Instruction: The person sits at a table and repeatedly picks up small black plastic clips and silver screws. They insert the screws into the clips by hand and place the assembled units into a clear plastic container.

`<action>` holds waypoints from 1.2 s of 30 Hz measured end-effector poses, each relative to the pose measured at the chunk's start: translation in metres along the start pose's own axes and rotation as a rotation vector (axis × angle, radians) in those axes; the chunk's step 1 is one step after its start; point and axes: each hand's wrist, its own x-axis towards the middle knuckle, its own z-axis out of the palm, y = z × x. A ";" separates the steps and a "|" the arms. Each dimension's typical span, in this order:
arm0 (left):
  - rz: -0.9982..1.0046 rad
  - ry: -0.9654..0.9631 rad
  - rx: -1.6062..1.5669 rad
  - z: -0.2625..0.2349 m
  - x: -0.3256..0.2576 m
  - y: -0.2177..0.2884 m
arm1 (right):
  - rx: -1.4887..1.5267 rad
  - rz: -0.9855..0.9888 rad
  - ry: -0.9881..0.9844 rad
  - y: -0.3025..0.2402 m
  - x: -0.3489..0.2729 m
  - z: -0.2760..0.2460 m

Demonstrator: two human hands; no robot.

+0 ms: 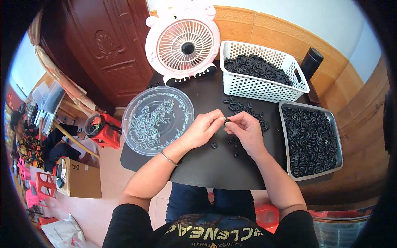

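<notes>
Over the dark table, my left hand (pixel 205 129) and my right hand (pixel 245 130) meet fingertip to fingertip. Both pinch a small black plastic piece (pixel 227 120), mostly covered by the fingers. Beside my left hand is a clear round tub (pixel 187 101) with many tiny silvery-green pin-like pieces (pixel 149 126) spread over its bottom. Loose black oval pieces (pixel 233 104) with holes lie in a pile just beyond and beside my right hand. One single black piece (pixel 214 145) rests on the table below the hands.
A white perforated basket (pixel 260 93) of black pieces stands at the back right, a metal tray (pixel 314 177) of similar pieces at the right. A pink fan (pixel 187 48) and a black cylinder (pixel 312 62) stand behind. Off left are a cardboard box (pixel 84 180), red stools and another person (pixel 31 144).
</notes>
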 end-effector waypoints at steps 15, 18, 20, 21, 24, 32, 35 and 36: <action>-0.480 -0.007 -0.841 -0.008 -0.004 -0.014 | 0.316 -0.118 0.472 -0.016 0.008 -0.013; -0.437 -0.055 -0.906 -0.010 0.001 -0.014 | 0.197 -0.008 0.278 -0.011 0.002 -0.004; -0.391 -0.062 -0.944 -0.010 -0.001 -0.011 | 0.175 -0.006 0.213 -0.009 0.002 0.000; -0.401 -0.042 -0.967 -0.011 0.000 -0.008 | 0.165 0.001 0.182 -0.008 0.003 -0.002; -0.392 0.024 -0.985 -0.010 0.000 -0.004 | 0.103 0.062 0.140 -0.004 0.003 -0.002; -0.397 0.037 -0.939 -0.012 0.000 -0.008 | -0.045 0.025 0.067 -0.006 0.001 0.001; -0.383 0.050 -0.929 -0.010 0.000 -0.008 | -0.021 0.016 0.061 -0.004 0.001 0.000; -0.381 0.060 -0.931 -0.009 0.000 -0.008 | -0.012 0.015 0.055 -0.004 0.001 0.000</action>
